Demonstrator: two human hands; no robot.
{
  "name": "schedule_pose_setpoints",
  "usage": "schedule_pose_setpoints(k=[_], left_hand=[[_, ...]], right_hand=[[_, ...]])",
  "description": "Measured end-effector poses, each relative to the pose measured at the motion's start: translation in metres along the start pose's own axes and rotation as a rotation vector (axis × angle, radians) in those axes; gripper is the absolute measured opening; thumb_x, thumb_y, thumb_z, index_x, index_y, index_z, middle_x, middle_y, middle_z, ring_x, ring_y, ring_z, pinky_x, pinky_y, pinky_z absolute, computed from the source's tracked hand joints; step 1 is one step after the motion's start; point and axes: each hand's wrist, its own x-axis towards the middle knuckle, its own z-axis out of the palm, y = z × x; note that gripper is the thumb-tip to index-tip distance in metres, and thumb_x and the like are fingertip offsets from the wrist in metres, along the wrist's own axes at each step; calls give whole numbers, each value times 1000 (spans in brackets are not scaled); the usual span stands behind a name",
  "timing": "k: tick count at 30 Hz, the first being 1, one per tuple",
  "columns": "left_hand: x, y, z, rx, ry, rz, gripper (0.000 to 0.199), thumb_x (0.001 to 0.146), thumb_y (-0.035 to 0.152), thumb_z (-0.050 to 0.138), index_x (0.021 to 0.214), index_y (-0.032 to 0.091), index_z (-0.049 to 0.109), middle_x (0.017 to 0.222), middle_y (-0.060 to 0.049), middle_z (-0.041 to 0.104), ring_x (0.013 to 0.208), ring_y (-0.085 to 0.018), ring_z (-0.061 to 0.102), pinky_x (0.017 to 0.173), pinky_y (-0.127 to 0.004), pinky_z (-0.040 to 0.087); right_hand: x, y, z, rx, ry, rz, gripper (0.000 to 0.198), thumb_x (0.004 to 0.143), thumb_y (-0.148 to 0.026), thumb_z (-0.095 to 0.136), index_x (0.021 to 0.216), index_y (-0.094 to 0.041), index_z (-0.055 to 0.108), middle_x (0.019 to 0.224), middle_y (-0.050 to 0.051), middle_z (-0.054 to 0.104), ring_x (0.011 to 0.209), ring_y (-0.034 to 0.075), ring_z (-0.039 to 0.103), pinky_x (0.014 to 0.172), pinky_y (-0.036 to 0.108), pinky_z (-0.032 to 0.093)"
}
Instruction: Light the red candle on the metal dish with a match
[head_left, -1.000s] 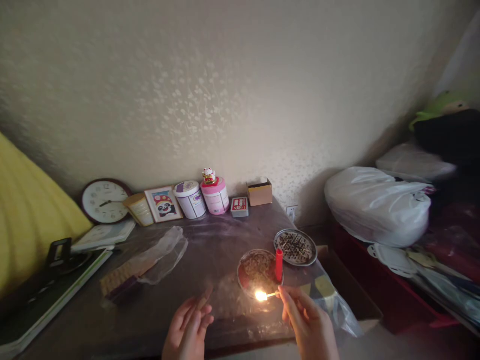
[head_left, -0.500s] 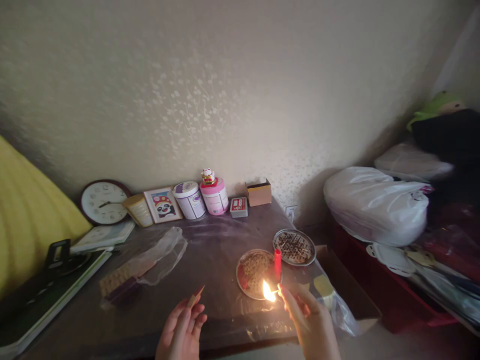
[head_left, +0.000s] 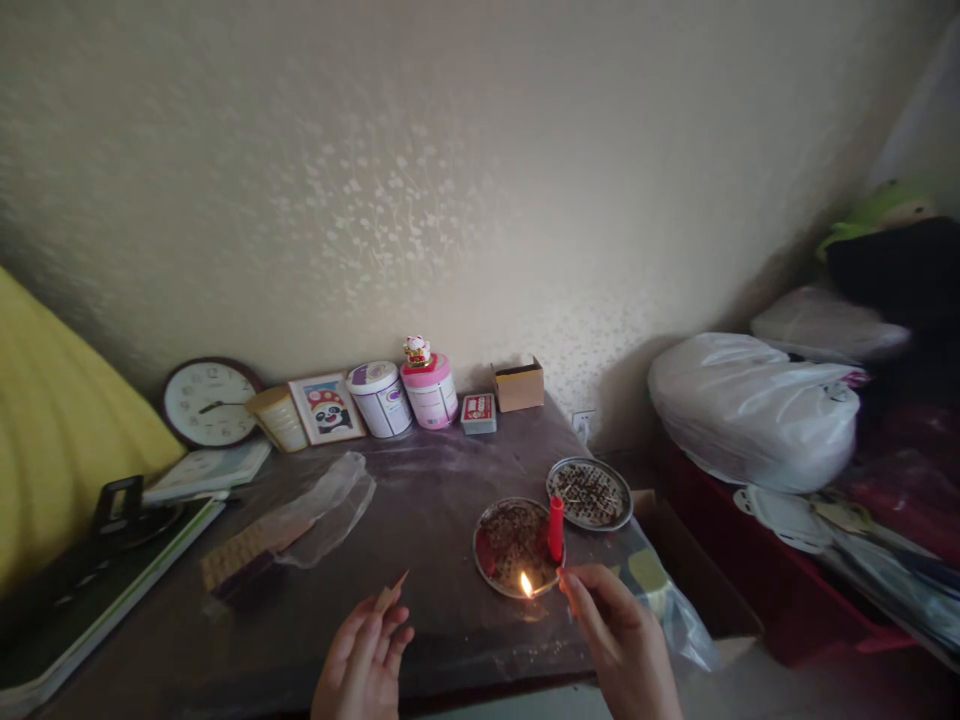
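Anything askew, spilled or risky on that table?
Yes: the right hand holds a lit match over the near plate, close to loose plastic sheeting at the table edge. The red candle stands upright, unlit.

I am in a room of a home, probably a bedroom or a storage corner. The wall (head_left: pixel 450 180) has pale wallpaper with a small flower pattern. Along it, on the dark tabletop (head_left: pixel 420 500), stand personal things: a round wall clock (head_left: pixel 211 402), a small framed panda picture (head_left: pixel 328 408), two round tins (head_left: pixel 405 396) with a little lucky cat figure (head_left: pixel 417 351) on one. To my right are full white plastic bags (head_left: pixel 754 410) and a green soft toy (head_left: pixel 885 208). On my left is something yellow (head_left: pixel 52 420), perhaps bedding.
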Motion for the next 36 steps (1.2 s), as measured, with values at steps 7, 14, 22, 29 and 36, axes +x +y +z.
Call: schedule_pose_setpoints(k=[7,14,22,29,36], left_hand=[[3,-1,-4,-26,2,-25,38,52,34,90,84,21,73,95,-6,78,77,-19,70,65,-28,57],[-2,0,2,-20,10,-5,37,50,34,91,80,22,73,93,-5,78,75,-19,70,64,-28,57],[-3,0,5,-24,23,-17,40,47,36,91,80,21,73,93,-4,79,74,-18,70,64,-26,57],[-6,4,13,-31,120,-29,52,30,36,95,75,19,74,84,-4,79,68,-19,70,57,-25,58],[-6,4,12,-18,106,-27,49,34,37,94,75,20,74,87,-5,79,70,-18,69,58,-25,58]], right_hand=[[1,0,0,-47,-2,-42,30,88,-47,57,76,-21,67,68,0,65,62,15,59,55,20,44],[1,-2,0,-69,-7,-81,30,90,-46,55,77,-22,67,69,0,67,64,16,61,58,20,45],[3,-10,-2,-70,-27,-158,27,93,-39,51,77,-21,63,80,4,67,75,19,64,69,24,49],[1,-2,0,-41,-61,-141,25,91,-35,54,71,-21,61,92,9,69,84,21,67,73,28,52],[0,-2,1,4,-56,-134,25,90,-34,55,69,-21,60,91,9,68,83,20,69,70,25,54]])
